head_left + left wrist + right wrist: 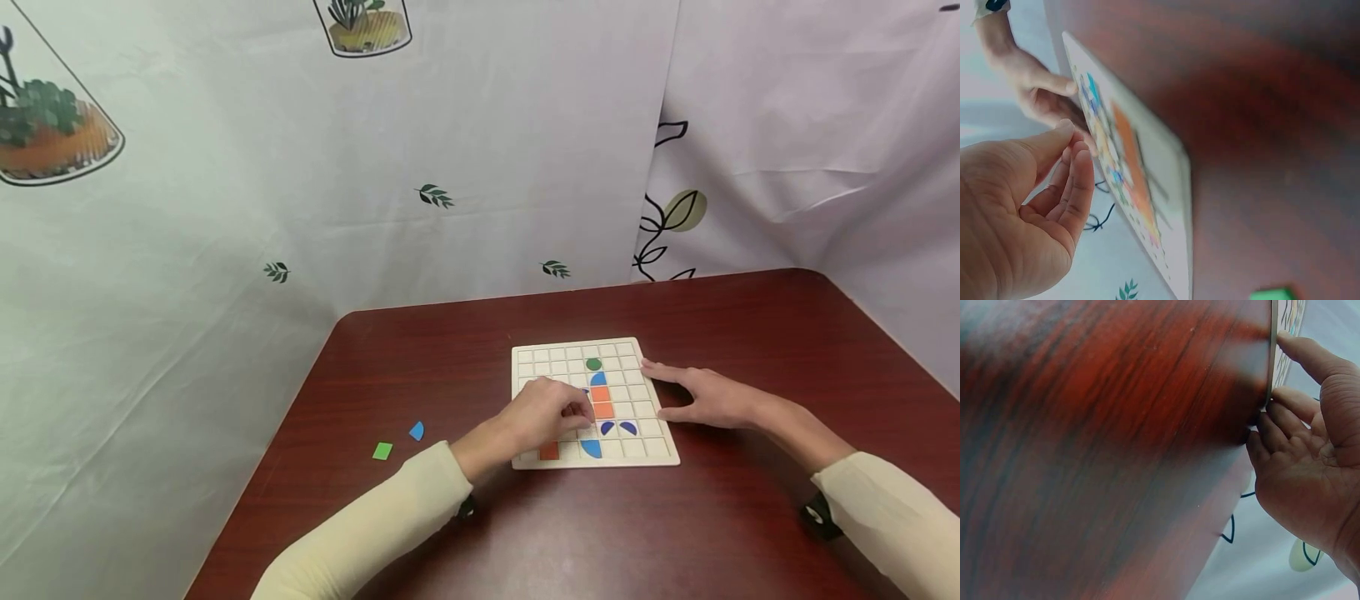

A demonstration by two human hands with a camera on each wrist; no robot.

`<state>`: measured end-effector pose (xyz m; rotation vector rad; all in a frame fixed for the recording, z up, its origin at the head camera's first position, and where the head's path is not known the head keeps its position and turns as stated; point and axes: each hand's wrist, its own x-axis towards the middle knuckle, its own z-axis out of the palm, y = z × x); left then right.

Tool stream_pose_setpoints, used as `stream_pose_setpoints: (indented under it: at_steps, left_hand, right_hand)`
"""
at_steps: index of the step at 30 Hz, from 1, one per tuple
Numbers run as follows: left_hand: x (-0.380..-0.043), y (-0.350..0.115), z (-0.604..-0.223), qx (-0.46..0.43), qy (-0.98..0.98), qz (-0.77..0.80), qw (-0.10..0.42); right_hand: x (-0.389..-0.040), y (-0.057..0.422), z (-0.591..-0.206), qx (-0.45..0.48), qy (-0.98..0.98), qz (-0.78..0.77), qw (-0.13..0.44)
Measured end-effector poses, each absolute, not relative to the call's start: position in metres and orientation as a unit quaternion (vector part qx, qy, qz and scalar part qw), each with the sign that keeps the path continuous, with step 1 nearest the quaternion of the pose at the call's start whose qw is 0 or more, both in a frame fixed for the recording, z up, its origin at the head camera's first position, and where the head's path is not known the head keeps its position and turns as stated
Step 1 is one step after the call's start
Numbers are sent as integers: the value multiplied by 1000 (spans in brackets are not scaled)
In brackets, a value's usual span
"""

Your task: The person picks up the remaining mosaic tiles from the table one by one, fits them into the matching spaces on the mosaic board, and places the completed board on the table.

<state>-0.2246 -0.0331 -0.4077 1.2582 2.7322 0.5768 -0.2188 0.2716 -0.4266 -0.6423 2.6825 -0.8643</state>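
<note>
A cream grid board (648,446) lies on the table with colored flat pieces in several of its squares. Over its lower middle is my left hand (543,412), fingers curled and thumb tip close to the fingertips; no piece shows between them in the left wrist view. Beside these fingertips sit two orange squares (602,402), and just right of them a dark blue half circle (607,427). My right hand (708,396) rests at the board's right edge, fingers and thumb extended and spread along it. Part of the board is hidden under my left hand.
Left of the board, a loose blue quarter-circle piece (417,431) and a green square (382,451) lie on the dark red table (600,533). Farther up the board are a green circle (594,364) and a blue quarter circle (597,379). A printed white curtain (487,150) hangs behind.
</note>
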Motion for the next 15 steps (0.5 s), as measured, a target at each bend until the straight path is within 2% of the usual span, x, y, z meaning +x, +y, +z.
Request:
stream_pose_setpoints:
  at_steps: [15]
  left_hand:
    - [-245, -68, -375, 369, 898, 239, 15]
  right_hand:
    - [-219, 271, -426, -225, 922, -289, 125]
